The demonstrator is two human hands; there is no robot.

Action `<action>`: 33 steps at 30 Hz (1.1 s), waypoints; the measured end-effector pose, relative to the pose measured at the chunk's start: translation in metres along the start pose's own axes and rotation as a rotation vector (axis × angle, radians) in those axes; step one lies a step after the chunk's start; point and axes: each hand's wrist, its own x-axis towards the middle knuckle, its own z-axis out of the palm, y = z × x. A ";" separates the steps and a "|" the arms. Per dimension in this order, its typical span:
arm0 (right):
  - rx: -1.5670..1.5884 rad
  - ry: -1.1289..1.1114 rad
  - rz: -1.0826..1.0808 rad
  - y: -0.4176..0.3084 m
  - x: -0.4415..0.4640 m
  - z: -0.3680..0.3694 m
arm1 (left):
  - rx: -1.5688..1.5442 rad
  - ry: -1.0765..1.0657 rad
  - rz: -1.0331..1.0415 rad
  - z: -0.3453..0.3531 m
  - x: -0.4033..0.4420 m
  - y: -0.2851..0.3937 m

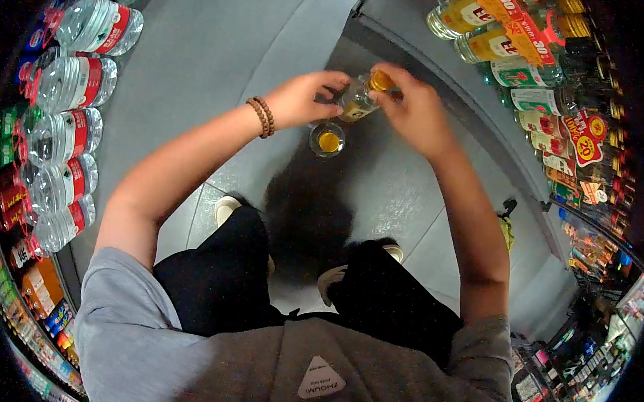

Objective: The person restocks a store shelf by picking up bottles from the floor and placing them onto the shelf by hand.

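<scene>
In the head view a clear glass bottle (357, 105) with a gold cap and a dark-and-yellow label is tilted between my hands. My right hand (412, 111) grips it at the gold cap (380, 81). On its other side is my left hand (303, 100), with a beaded bracelet (261, 118) on the wrist; its fingers are curved and apart beside the bottle's body. Just below stands a second clear bottle (327, 140), seen from above with its gold cap upward.
Large water jugs (72, 84) with red labels line the left side. Shelves at the right hold yellow-labelled bottles (459, 17), green-labelled bottles (525, 70) and price tags (586, 138). Grey tiled floor (410, 184) lies under my shoes (226, 209).
</scene>
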 end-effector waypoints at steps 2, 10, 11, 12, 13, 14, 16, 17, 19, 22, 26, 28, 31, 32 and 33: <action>-0.198 0.079 -0.004 -0.019 0.010 -0.016 | -0.013 0.038 0.046 0.001 0.007 0.007; -0.047 0.302 -0.100 -0.072 0.038 -0.061 | 0.240 0.484 0.202 -0.001 0.044 0.079; 0.041 0.326 -0.101 -0.074 0.040 -0.064 | 0.245 0.486 0.212 -0.003 0.048 0.081; 0.038 0.333 -0.107 -0.073 0.042 -0.066 | 0.213 0.468 0.219 -0.007 0.050 0.089; 0.101 0.392 -0.148 -0.071 0.046 -0.068 | 0.182 0.449 0.227 -0.009 0.053 0.095; 0.164 0.451 -0.189 -0.068 0.048 -0.070 | 0.187 0.450 0.237 -0.011 0.058 0.096; 0.222 0.514 -0.158 -0.066 0.048 -0.073 | 0.014 0.452 0.287 -0.012 0.070 0.095; 0.283 0.572 -0.125 -0.064 0.048 -0.074 | 0.019 0.453 0.302 -0.012 0.075 0.094; 0.294 0.495 -0.023 -0.048 0.042 -0.077 | -0.022 0.504 0.291 -0.010 0.084 0.094; 0.354 0.387 0.095 -0.030 0.034 -0.065 | -0.003 0.550 0.386 -0.009 0.096 0.094; 0.456 0.276 0.082 0.008 0.038 -0.044 | -0.028 0.562 0.318 -0.011 0.111 0.096; 0.466 0.243 0.052 0.011 0.040 -0.040 | 0.075 0.629 0.342 -0.011 0.121 0.091; 0.515 0.250 0.105 0.013 0.041 -0.031 | 0.077 0.654 0.325 -0.008 0.133 0.081; 0.546 0.256 0.102 0.015 0.044 -0.030 | 0.077 0.653 0.325 -0.007 0.138 0.078; 0.577 0.263 0.100 0.017 0.046 -0.028 | 0.033 0.643 0.348 -0.008 0.141 0.078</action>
